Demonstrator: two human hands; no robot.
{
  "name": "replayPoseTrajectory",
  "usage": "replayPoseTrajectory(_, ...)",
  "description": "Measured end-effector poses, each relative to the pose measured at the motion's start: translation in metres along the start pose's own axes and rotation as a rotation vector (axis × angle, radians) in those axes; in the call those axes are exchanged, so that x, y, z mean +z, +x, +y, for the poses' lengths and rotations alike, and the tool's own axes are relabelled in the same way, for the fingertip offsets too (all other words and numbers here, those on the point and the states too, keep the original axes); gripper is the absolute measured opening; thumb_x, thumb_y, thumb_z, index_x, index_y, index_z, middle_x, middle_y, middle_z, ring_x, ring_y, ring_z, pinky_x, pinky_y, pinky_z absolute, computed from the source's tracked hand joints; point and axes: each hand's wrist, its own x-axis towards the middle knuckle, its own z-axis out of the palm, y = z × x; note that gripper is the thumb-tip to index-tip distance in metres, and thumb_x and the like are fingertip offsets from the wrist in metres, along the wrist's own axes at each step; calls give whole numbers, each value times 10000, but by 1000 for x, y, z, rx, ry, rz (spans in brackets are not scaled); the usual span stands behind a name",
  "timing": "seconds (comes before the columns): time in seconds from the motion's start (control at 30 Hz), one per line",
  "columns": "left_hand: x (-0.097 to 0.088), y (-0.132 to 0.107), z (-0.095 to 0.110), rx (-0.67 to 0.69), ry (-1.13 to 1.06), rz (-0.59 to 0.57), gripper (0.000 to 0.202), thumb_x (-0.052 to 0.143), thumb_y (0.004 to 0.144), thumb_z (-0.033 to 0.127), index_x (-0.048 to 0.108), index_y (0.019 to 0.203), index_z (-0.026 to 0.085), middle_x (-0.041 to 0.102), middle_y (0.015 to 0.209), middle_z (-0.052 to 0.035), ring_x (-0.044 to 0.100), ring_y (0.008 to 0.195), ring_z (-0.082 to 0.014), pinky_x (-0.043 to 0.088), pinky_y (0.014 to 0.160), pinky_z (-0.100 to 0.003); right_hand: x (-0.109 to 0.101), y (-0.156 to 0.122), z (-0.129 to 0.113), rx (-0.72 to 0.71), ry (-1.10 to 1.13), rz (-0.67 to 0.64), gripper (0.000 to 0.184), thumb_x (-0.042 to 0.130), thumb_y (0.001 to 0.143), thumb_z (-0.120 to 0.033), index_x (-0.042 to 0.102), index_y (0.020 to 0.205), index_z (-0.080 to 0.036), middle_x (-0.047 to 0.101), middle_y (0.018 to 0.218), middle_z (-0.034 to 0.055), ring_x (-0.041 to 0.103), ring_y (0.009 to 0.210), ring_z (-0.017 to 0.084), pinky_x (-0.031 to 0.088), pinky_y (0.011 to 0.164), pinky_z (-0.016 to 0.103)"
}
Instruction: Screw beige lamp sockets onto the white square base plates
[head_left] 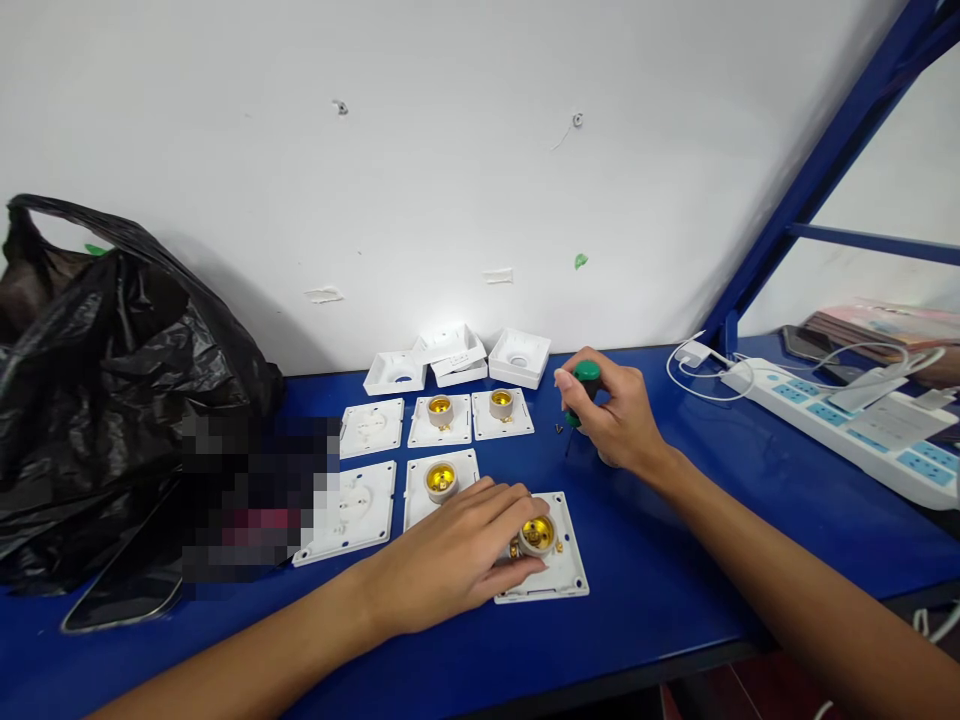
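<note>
The right hand (616, 408) is closed around a green-topped screwdriver (587, 371), its shaft pointing down near small dark screws (559, 428) on the blue table (637, 575). The left hand (469, 540) grips a brass-lined lamp socket (538, 536) between thumb and forefinger; that socket sits on a square white plate (568, 575), nearest the table's front edge.

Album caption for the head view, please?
Left hand on a socket, right hand holding a screwdriver above a blue table.
</note>
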Motion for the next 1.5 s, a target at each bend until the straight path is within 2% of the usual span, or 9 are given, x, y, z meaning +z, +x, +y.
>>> replayPoseTrajectory(0.17, 0, -1, 0, -5, -6, 9, 256, 606, 1130, 345, 532, 1345, 228, 686, 1151, -66, 682, 1071, -254, 523, 961, -370, -3, 2, 3, 40, -16, 118, 308, 634, 1029, -450, 579, 809, -242, 589, 609, -46, 512, 511, 117, 431, 538, 296)
replayPoseTrajectory(0.33, -1, -1, 1, -12, -17, 23, 239, 603, 1131, 336, 536, 1336, 232, 694, 1148, -62, 688, 1016, -242, 533, 939, -363, -5, 5, 9, 69, -103, 202, 342, 653, 1016, -489, 566, 790, -248, 601, 587, -44, 523, 496, 125, 444, 543, 308)
replayPoseTrajectory(0.63, -1, -1, 0, -5, -21, 23, 246, 614, 1126, 335, 534, 1334, 231, 696, 1154, -57, 676, 1016, -240, 535, 921, -354, -3, 6, 14, 96, -138, 158, 338, 674, 1008, -468, 579, 779, -238, 603, 575, -50, 520, 487, 117, 423, 546, 298)
replayPoseTrajectory(0.8, -1, -1, 0, -14, -21, 26, 254, 617, 1124, 344, 536, 1341, 239, 700, 1153, -59, 685, 1024, -246, 537, 928, -360, -3, 6, 15, 113, -112, 186, 373, 660, 1015, -520, 582, 784, -237, 603, 579, -50, 522, 484, 117, 428, 525, 286)
replayPoseTrajectory(0.97, 1, -2, -2, -7, -11, 26, 269, 614, 1125, 363, 540, 1347, 231, 694, 1141, -64, 682, 1024, -247, 539, 936, -364, -7, 6, 7, 127, 32, 286, 426, 634, 1026, -564, 577, 754, -242, 626, 597, -29, 575, 513, 130, 486, 526, 283)
replayPoseTrajectory(1.17, -1, -3, -1, -18, -9, 7, 271, 607, 1128, 374, 547, 1351, 232, 690, 1135, -58, 672, 1026, -244, 529, 934, -352, -8, 7, -9, 74, 159, 371, 409, 652, 1020, -543, 589, 747, -245, 608, 559, -38, 551, 465, 117, 485, 466, 260)
replayPoseTrajectory(1.4, -1, 0, -1, -28, -32, -10, 311, 713, 1071, 308, 534, 1310, 220, 686, 1112, -45, 647, 970, -241, 514, 882, -338, -1, 4, -18, 222, 457, 370, 378, 638, 1025, -492, 619, 744, -239, 601, 566, -28, 527, 446, 109, 433, 419, 253)
replayPoseTrajectory(1.5, -1, -1, -2, -36, -40, -3, 329, 714, 1073, 328, 532, 1324, 219, 681, 1125, -51, 652, 1005, -249, 513, 883, -338, 0, 2, -25, 270, 517, 377, 387, 638, 1018, -509, 632, 743, -236, 593, 554, -24, 517, 443, 111, 422, 410, 251)
